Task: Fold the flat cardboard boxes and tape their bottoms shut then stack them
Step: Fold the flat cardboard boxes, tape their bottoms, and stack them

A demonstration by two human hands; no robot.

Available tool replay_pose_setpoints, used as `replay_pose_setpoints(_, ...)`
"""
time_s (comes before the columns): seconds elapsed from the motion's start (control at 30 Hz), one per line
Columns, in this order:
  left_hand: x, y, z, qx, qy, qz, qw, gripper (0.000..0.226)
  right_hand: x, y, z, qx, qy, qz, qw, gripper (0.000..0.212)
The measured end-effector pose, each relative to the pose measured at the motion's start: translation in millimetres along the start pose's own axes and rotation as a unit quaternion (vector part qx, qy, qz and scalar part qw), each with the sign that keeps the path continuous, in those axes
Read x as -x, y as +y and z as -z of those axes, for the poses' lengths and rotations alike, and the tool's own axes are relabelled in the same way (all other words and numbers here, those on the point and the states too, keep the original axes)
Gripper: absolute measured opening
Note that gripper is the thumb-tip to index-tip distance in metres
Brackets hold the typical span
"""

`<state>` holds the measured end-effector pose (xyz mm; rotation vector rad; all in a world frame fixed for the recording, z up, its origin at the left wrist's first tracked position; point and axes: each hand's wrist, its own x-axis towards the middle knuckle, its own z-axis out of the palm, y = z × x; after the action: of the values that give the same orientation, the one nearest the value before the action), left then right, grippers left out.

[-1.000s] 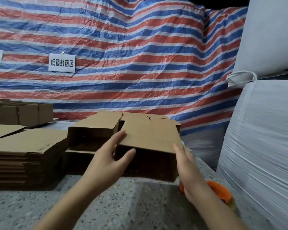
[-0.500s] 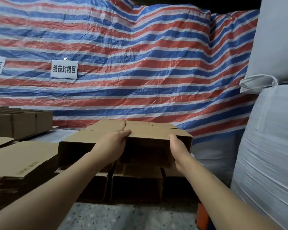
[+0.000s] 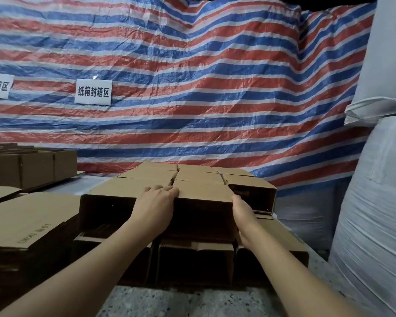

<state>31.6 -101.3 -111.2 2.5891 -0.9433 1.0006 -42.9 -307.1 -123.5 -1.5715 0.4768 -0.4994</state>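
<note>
Stacking step, judging by the layout: a folded box sits on the upper layer of the stack, between a box to its left and one to its right, open end facing the person. Left hand lies over the box's top left front edge, fingers curled on the top panel, gripping it. Right hand presses flat against the right side wall, fingers straight.

To do it well: push the box in square, level with its neighbours, with its bottom fully resting on the lower row so the layer stays flat, then let go with both hands together.

Hard to see: the taped bottom faces away; right fingertips hidden between boxes; the box's inside is too dark. Flat cardboard lies piled at left, cut by the frame edge.
</note>
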Motion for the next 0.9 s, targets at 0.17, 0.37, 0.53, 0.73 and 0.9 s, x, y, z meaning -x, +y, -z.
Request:
replay_pose_setpoints(0.17, -2, 0, 5, 0.014, -0.025, 0.019, 0.999, 0.028, 4, -8, 3, 0.078, -0.025, -0.005, 0.997, 0.061)
replay_pose_setpoints(0.37, 15, 0, 23, 0.03, 0.002, 0.041, 0.999, 0.034, 19, -22, 13, 0.101, 0.077, 0.06, 0.99, 0.053)
replay_pose_setpoints(0.53, 39, -19, 51, 0.061, 0.061, 0.071, 0.994, 0.049, 42, -28, 17, 0.099, 0.09, 0.076, 0.988, 0.051)
replay_pose_setpoints(0.73, 69, -71, 89, 0.031, 0.073, 0.115, 0.99, 0.04, 78, -47, 12, 0.146, 0.092, 0.117, 0.978, 0.043)
replay_pose_setpoints(0.9, 96, -123, 107, -0.002, 0.02, 0.165, 0.986, 0.041, 104, -73, -12, 0.185, 0.093, 0.188, 0.96, 0.04)
